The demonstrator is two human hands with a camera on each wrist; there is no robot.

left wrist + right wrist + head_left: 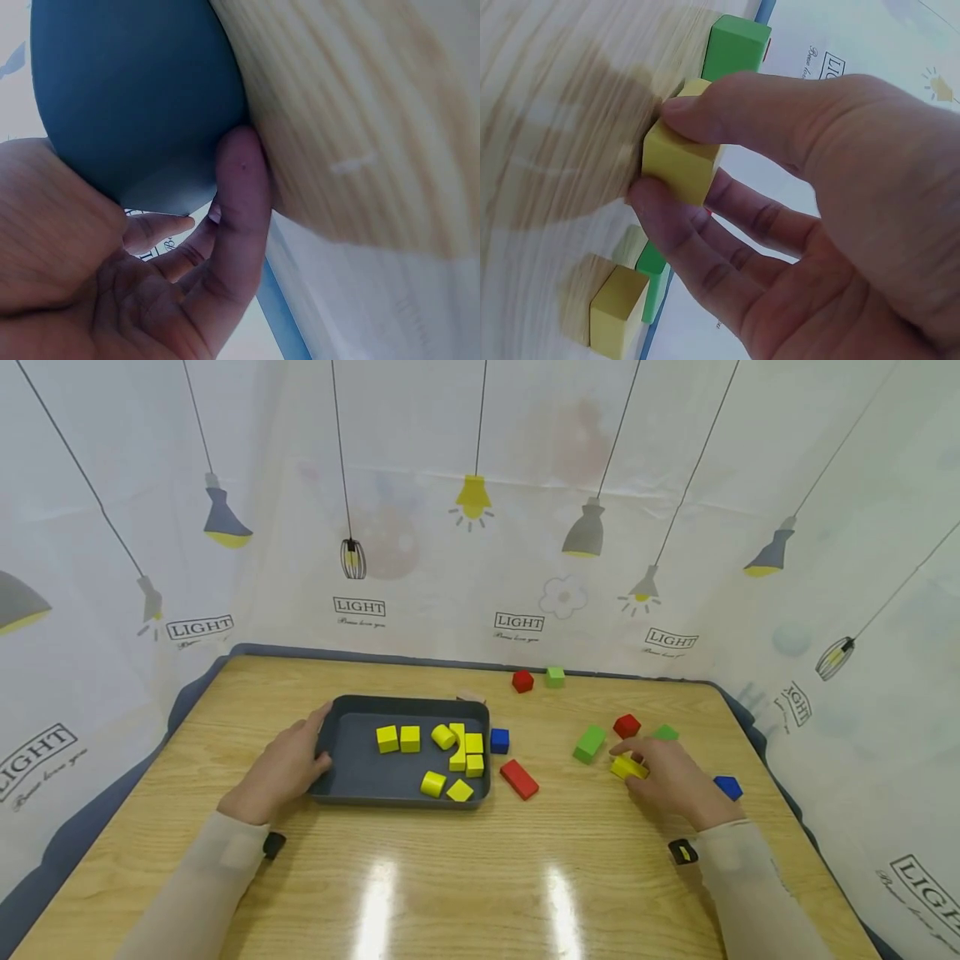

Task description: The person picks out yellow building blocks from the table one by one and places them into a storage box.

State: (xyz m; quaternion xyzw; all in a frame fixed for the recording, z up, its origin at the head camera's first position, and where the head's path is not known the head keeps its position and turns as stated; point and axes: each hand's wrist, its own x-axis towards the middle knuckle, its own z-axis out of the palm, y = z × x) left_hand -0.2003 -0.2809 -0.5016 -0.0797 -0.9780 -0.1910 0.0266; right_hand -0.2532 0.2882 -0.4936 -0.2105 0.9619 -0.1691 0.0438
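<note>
My left hand (288,764) holds the left end of a dark grey tray (348,797), its fingers against the tray wall (142,97). Inside the tray lie several yellow blocks (410,739), among them cubes, cylinders and an arch, mostly toward the right side. Over the right part of the table my right hand (675,781) pinches a yellow block (679,165) between thumb and fingers, close to the tabletop. Beside that hand are a green block (590,743), a red block (627,726) and a partly covered green block (666,732).
Right of the tray are a blue cube (499,741) and a red rectangular block (519,779). A red block (522,681) and a green cube (555,677) sit by the back edge. Near the right wrist lies a blue block (727,787). Another yellow block (619,311) stands below the right fingers.
</note>
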